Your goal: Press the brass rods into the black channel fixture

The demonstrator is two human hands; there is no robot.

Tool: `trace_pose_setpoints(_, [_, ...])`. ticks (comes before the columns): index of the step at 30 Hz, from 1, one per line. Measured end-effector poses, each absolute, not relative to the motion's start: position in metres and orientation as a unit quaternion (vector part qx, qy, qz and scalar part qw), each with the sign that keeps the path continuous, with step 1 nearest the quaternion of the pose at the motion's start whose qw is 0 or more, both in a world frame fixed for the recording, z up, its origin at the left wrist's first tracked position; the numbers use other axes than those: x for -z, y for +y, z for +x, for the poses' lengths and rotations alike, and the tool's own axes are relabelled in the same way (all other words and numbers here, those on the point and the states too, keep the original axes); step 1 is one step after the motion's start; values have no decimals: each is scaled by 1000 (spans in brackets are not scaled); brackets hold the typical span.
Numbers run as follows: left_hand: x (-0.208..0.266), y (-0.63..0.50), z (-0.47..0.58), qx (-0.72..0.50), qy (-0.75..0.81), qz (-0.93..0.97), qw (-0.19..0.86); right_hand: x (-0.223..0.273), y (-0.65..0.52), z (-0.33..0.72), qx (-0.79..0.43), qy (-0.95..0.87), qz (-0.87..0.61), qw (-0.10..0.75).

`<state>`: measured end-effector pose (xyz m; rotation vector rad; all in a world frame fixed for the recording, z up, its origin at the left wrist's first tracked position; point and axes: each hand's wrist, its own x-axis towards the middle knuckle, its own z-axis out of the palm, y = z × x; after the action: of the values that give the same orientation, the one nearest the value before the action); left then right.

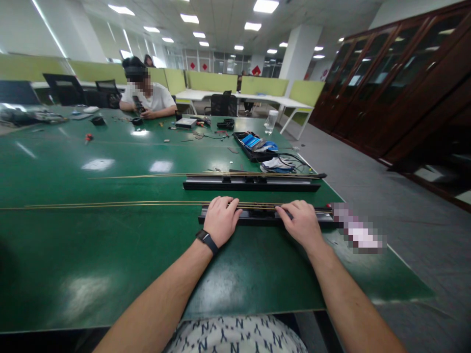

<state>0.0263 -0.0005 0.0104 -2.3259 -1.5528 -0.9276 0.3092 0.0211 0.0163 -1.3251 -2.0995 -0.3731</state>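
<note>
A long black rail (259, 221) lies lengthwise on the green table in front of me. Several thin brass-coloured rods (121, 203) run along it and stretch far out to the left. Over the rail's left part, my left hand (220, 223) is closed, its fingers curled across the rods and the rail's far side. My right hand (302, 224) grips farther right, thumb on the near side and bent fingers over the back. What its fingertips touch is partly hidden. Just beyond lies a second black rail (206, 186) with similar rods along it.
Behind the second rail stand a black tray (243, 152) with blue items and a pair of gloves (277, 164). A blurred patch (356, 228) covers something at the right edge. Across the green table (110, 264) sits a person (152, 100) holding a dark object.
</note>
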Motion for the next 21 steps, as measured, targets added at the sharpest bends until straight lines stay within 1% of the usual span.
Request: trace_pose_setpoints(21, [-10,0,26,313,-525,-785,101,-18,20,309,133,-802,-496,305])
